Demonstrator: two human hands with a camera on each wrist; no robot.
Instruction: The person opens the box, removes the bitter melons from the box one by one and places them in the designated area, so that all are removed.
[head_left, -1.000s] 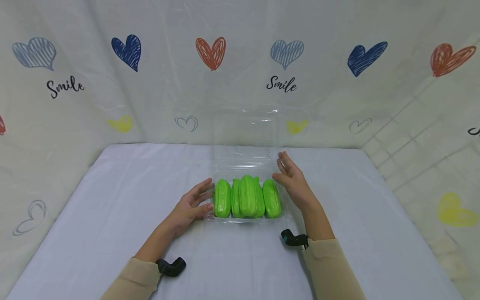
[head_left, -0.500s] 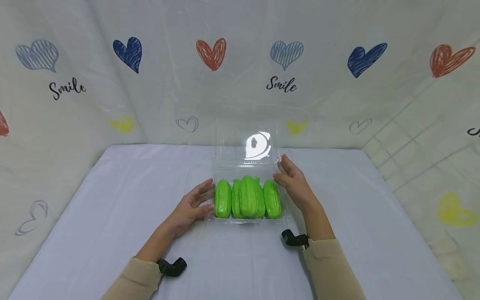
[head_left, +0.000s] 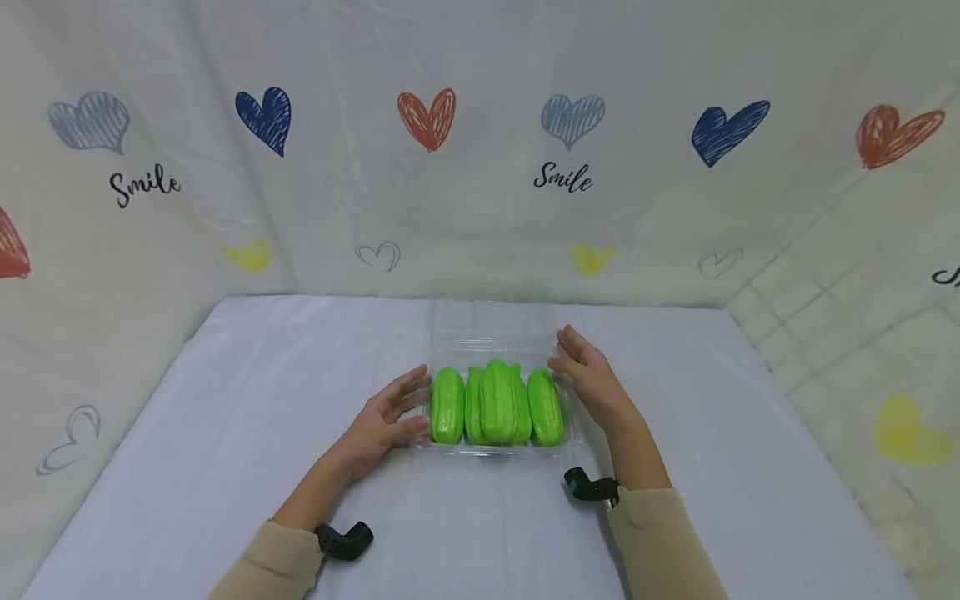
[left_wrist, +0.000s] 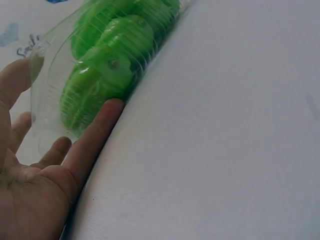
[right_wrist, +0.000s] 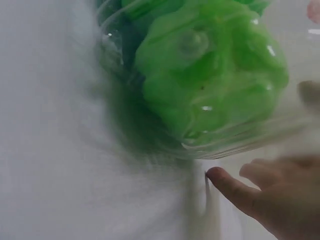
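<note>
Left fingers (left_wrist: 97, 131): unclenched, touching clear box (head_left: 491, 451)
Right fingers (right_wrist: 232, 188): released, beside it
Lid (head_left: 491, 322): dropped lower beyond both, leaving green vegetables (head_left: 497, 404) uncovered between

Pale, creased, heart-printed backdrop (head_left: 480, 204) behind a white-covered table (head_left: 232, 417)

sleeves (head_left: 660, 537) cut off below, green pieces (left_wrist: 95, 82) cropped atop wrist views
</note>
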